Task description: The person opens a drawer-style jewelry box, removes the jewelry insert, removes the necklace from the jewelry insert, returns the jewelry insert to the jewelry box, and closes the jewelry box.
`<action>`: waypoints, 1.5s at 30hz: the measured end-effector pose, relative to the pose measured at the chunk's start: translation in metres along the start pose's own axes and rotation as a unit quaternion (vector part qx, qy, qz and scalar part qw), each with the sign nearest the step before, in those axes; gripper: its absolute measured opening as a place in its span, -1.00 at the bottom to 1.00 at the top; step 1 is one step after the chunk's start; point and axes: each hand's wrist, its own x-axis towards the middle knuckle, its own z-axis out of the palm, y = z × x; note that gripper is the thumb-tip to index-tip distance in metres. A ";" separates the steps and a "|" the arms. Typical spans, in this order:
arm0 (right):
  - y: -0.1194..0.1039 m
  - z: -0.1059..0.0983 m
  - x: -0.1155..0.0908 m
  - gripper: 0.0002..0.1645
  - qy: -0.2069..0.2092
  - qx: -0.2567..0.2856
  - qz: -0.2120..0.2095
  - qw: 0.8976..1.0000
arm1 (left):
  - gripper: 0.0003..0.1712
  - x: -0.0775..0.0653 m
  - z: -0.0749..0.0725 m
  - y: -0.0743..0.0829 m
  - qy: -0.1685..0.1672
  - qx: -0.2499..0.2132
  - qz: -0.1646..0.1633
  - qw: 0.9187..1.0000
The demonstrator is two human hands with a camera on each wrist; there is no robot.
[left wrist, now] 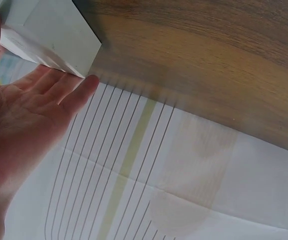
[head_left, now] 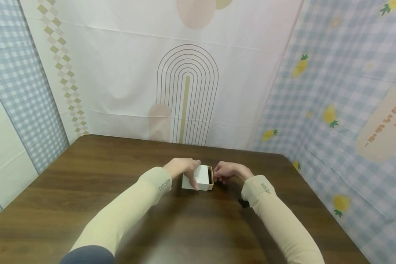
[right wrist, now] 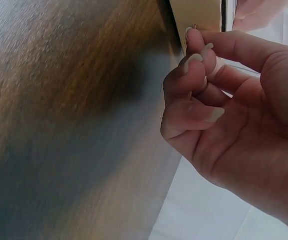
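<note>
Now, white box [head_left: 202, 177]: on the worktop [head_left: 85, 190]
Tan drawer [head_left: 211, 187]: partly out of the box's right side
Left hand [head_left: 183, 167]: gripping the box
Right hand [head_left: 230, 171]: pinching at the drawer's front, beside the box

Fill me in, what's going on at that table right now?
A person is handling a small white box on a brown wooden table. The left hand grips it, thumb on the near side. A drawer sticks partly out of the box's right end, and the right hand, fingers curled, pinches at its front. The drawer is only partway out at this moment.
</note>
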 end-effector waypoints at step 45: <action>0.036 -0.013 -0.023 -0.72 0.013 0.015 0.013 1.000 | 0.23 0.002 0.001 -0.002 -0.002 -0.003 -0.008 1.000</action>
